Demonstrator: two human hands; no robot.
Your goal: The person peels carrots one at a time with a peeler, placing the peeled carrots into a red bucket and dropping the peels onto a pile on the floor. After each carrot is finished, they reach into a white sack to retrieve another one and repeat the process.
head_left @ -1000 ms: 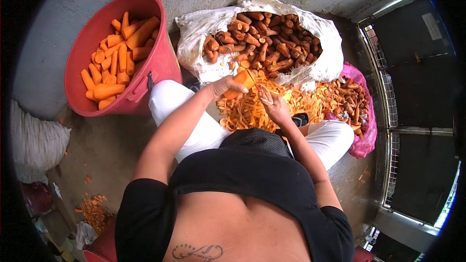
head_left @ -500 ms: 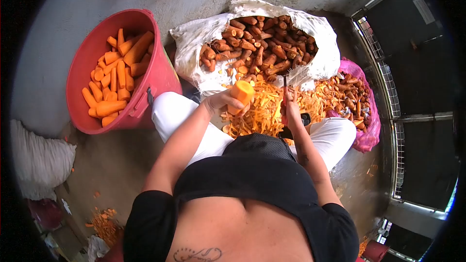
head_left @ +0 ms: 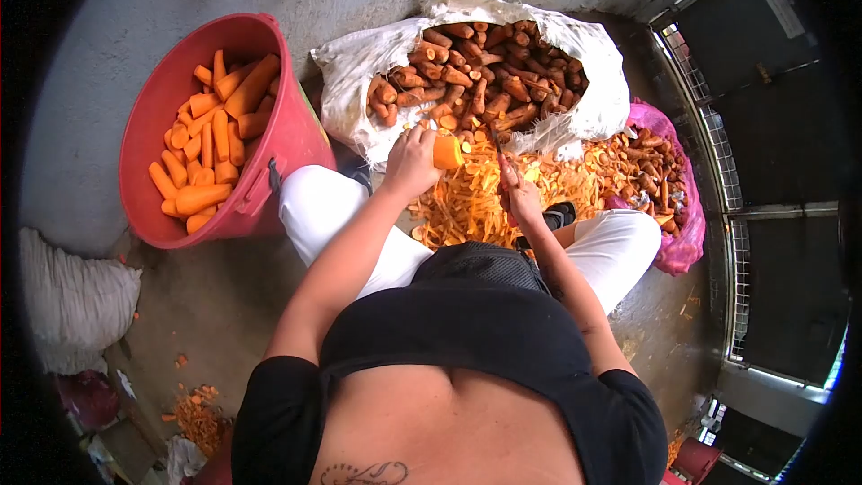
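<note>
My left hand (head_left: 415, 163) is closed around a thick peeled carrot (head_left: 447, 153), whose bright orange end points right. To its right, my right hand (head_left: 521, 198) grips a knife (head_left: 496, 140) with a thin dark blade pointing away from me. The blade is a short way from the carrot and does not appear to touch it. Orange peelings (head_left: 467, 207) lie heaped on the floor beneath both hands. Just beyond them, a torn white sack (head_left: 346, 81) lies on its side, spilling unpeeled carrots (head_left: 516, 90) with trimmed ends.
A red bucket (head_left: 305, 139) holding peeled carrots stands at the left. On the right is a pink mesh bag (head_left: 687, 242) of carrot trimmings. A full white sack (head_left: 76, 296) rests at far left. Dark panels with wire mesh (head_left: 718, 144) line the right side.
My left hand has turned over and moved slightly up, tipping the carrot from nearly upright to pointing right. My right hand has moved left with the knife, closer to the carrot.
</note>
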